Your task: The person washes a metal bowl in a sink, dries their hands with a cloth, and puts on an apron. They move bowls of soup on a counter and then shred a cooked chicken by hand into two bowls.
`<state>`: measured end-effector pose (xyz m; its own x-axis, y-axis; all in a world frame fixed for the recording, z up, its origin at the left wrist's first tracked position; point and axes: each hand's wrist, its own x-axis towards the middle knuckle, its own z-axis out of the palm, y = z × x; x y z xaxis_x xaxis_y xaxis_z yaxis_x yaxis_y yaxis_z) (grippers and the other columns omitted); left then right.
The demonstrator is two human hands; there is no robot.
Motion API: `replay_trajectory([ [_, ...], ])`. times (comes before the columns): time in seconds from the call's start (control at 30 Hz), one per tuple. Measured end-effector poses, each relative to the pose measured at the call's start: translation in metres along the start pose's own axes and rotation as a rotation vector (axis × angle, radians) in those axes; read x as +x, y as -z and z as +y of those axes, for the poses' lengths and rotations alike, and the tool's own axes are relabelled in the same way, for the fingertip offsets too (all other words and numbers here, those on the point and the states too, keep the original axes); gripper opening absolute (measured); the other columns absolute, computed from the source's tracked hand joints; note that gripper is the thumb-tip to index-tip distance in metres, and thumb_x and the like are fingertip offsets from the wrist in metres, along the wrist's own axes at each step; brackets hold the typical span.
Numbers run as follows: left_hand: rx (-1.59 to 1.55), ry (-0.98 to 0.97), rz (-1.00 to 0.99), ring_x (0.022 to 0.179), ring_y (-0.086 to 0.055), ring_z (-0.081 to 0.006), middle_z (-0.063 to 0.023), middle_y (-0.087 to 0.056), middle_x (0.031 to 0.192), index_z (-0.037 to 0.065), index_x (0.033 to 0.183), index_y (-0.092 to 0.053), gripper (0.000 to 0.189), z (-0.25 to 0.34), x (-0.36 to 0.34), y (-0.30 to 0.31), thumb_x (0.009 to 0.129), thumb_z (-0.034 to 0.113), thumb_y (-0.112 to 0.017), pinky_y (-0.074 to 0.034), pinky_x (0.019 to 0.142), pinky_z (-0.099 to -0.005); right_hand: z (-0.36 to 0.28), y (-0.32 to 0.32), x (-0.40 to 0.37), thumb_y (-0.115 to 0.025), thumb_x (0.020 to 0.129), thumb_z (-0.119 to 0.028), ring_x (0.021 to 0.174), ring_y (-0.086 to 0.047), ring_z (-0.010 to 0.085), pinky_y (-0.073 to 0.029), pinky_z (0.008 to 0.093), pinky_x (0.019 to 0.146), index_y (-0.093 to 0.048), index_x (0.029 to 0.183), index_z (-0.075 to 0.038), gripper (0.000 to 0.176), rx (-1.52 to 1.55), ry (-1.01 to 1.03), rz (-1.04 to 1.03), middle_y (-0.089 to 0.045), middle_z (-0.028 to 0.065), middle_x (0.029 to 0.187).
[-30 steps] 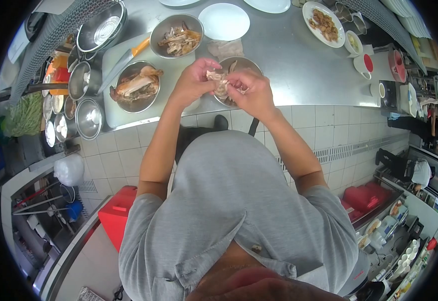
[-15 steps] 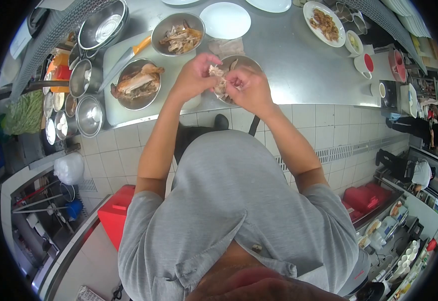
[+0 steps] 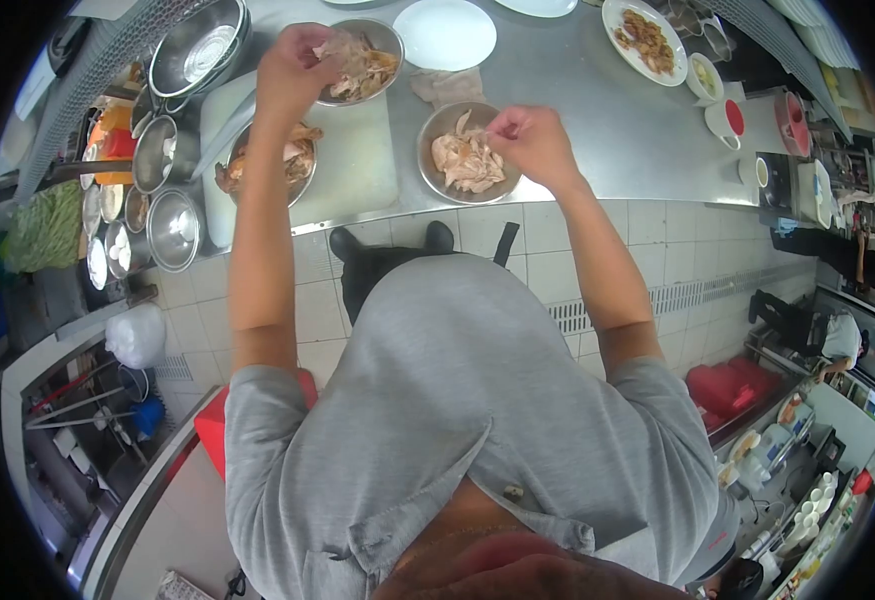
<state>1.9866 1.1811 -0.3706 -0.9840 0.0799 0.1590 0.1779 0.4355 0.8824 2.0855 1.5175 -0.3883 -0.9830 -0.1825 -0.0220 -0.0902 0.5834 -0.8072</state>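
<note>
My left hand (image 3: 300, 62) is at the left rim of a steel bowl of chicken scraps (image 3: 375, 72). Its fingers pinch a pale, thin chicken piece (image 3: 340, 52), slightly blurred, over that bowl. Closer to me, a second steel bowl (image 3: 425, 165) holds pale shredded chicken (image 3: 467, 158). My right hand (image 3: 532, 140) is at this bowl's right side with thumb and fingers pressed together; whatever is between them is hidden. Partly behind my left forearm, browned chicken (image 3: 299, 158) lies in a third bowl on the white cutting board (image 3: 362, 165).
A knife (image 3: 227, 135) lies on the board's left side. Steel bowls (image 3: 175, 230) crowd the left. White plates (image 3: 444, 35) stand at the back, with a folded cloth (image 3: 446, 87) nearby. A plate of browned food (image 3: 645, 42) and cups (image 3: 725, 122) are to the right.
My left hand has moved left and away from me, from the shredded chicken to the scraps bowl, carrying a chicken piece. My right hand has shifted slightly right, uncovering the shredded chicken.
</note>
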Motion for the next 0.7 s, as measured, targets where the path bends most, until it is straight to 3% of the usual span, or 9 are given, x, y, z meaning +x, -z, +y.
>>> replay_trajectory([
  [0.17,0.184,0.002,-0.022,0.086,-0.066,-0.013,-0.0061,-0.07,0.103,0.002,0.122,-0.061,0.04,0.01,-0.002,0.015,0.084,0.006,-0.071,-0.054,0.074,-0.0264,0.02,-0.029,-0.003,-0.069,0.074,-0.01,0.08,-0.069,0.0319,-0.055,0.0419,0.076,-0.075,0.092,-0.01,0.019,-0.287,0.084,-0.057,-0.072,0.0118,0.085],
  [0.3,0.114,-0.043,-0.001,0.085,-0.068,-0.0142,-0.006,-0.073,0.099,0.004,0.116,-0.066,0.035,-0.004,-0.018,0.051,0.084,0.014,-0.072,-0.054,0.076,-0.0278,0.016,-0.055,-0.015,-0.066,0.076,-0.01,0.102,-0.065,0.0302,-0.053,0.0439,0.087,-0.074,0.1,-0.013,0.025,-0.458,0.385,-0.049,-0.068,0.0085,0.105],
  [0.4,0.215,-0.012,0.067,0.083,-0.066,-0.0111,-0.0051,-0.073,0.097,0.005,0.114,-0.068,0.032,0.009,-0.039,0.086,0.084,0.014,-0.073,-0.053,0.075,-0.0269,0.026,-0.069,-0.018,-0.068,0.075,-0.008,0.105,-0.064,0.0304,-0.054,0.0434,0.087,-0.074,0.097,-0.011,0.023,-0.496,0.433,-0.054,-0.068,0.0072,0.105],
  [0.57,0.547,0.023,-0.014,0.092,-0.068,-0.027,-0.0099,-0.071,0.104,0.005,0.109,-0.068,0.034,-0.014,-0.084,0.105,0.078,0.014,-0.075,-0.053,0.082,-0.0356,0.033,-0.043,-0.022,-0.066,0.074,-0.005,0.105,-0.064,0.0316,-0.054,0.0424,0.086,-0.074,0.089,-0.009,0.017,-0.524,0.277,-0.138,-0.069,0.007,0.107],
  [0.7,1.055,-0.067,-0.219,0.1,-0.063,-0.0316,-0.0101,-0.068,0.106,0.011,0.112,-0.064,0.041,-0.046,-0.105,0.085,0.073,0.014,-0.076,-0.047,0.091,-0.0439,0.03,-0.028,-0.017,-0.067,0.075,-0.007,0.103,-0.064,0.0322,-0.054,0.0452,0.087,-0.074,0.085,-0.009,0.012,-0.647,0.25,-0.147,-0.069,0.0059,0.108],
])
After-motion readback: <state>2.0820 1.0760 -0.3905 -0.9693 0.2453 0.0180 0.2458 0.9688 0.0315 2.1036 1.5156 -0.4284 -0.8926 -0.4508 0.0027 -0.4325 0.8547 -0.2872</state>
